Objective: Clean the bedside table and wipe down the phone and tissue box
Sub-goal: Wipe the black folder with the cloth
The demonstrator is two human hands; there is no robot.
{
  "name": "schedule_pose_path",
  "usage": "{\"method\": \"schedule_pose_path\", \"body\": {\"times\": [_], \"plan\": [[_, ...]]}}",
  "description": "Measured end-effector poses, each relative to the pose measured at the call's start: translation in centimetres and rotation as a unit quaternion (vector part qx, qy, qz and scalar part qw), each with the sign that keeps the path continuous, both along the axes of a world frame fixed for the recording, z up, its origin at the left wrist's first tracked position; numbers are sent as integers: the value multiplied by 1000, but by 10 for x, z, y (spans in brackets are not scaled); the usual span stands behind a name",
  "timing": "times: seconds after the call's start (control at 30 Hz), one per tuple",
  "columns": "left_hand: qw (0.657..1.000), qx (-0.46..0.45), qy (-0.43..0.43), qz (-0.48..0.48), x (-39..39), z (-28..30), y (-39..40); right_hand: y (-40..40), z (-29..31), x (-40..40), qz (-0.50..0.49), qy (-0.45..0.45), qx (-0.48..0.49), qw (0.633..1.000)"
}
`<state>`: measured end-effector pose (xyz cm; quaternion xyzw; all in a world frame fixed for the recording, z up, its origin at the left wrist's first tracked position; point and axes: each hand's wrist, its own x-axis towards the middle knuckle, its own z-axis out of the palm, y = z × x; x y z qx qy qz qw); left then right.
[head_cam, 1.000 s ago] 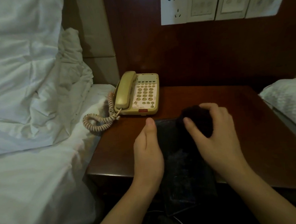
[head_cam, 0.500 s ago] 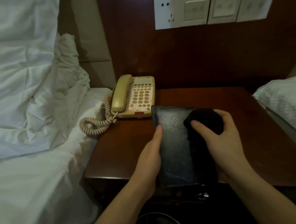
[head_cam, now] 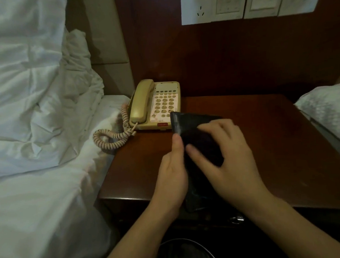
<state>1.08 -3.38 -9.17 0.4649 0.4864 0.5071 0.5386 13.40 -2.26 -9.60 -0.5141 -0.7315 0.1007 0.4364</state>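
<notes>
Tissue box [head_cam: 177,121], a flat, dark, glossy rectangular case with a scuffed, streaked top face, is held tilted above the front middle of the worktop [head_cam: 274,143], its far corner overlapping the near right corner of the phone [head_cam: 156,105]. Worktop of polished reddish-brown wood, smooth, with a rounded front edge. Phone of cream plastic, handset resting in its cradle on the left, rounded keys in a grid, a red label at the front, set at the back left of the worktop. Its coiled beige cord [head_cam: 111,136] loops off the left edge onto the bed [head_cam: 40,194], which carries crumpled white linen. A second white pillow [head_cam: 329,110] adjoins the worktop's right side. White socket and switch plates [head_cam: 237,3] sit on the dark wooden wall panel above. A round dark bin rim [head_cam: 183,241] shows below the front edge.

Left hand [head_cam: 172,174] grips the box's left edge, thumb extended up along it, fingers hidden beneath. Right hand [head_cam: 225,155] is curled over a bunched dark cloth [head_cam: 203,146], pressing it to the box's top face; the fingers are motion-blurred. Both hands lie close together and hide most of the box.
</notes>
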Motion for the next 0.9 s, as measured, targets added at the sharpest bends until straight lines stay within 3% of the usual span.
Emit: {"method": "schedule_pose_path", "body": {"times": [0.1,0.2,0.4,0.53,0.7,0.83,0.9], "plan": [[996,-40,-53,59,-11,-10,8,-18,-13,-4,80,-82,-20,993],[995,-53,-61,53,-15,-14,9,-28,-24,-2,115,-136,-24,984],[999,-1,-30,26,-14,-11,10,-12,-10,-8,11,-79,23,997],[1000,11,-24,7,-13,-12,11,-8,-5,-10,-29,-27,2,999],[997,1,-59,48,-16,-14,9,-40,-20,-8,37,-121,13,992],[995,-47,-77,54,-17,-11,4,-37,-20,-3,76,-141,-1,987],[995,-47,-76,49,-15,-7,1,-32,-17,0,48,-128,10,991]]}}
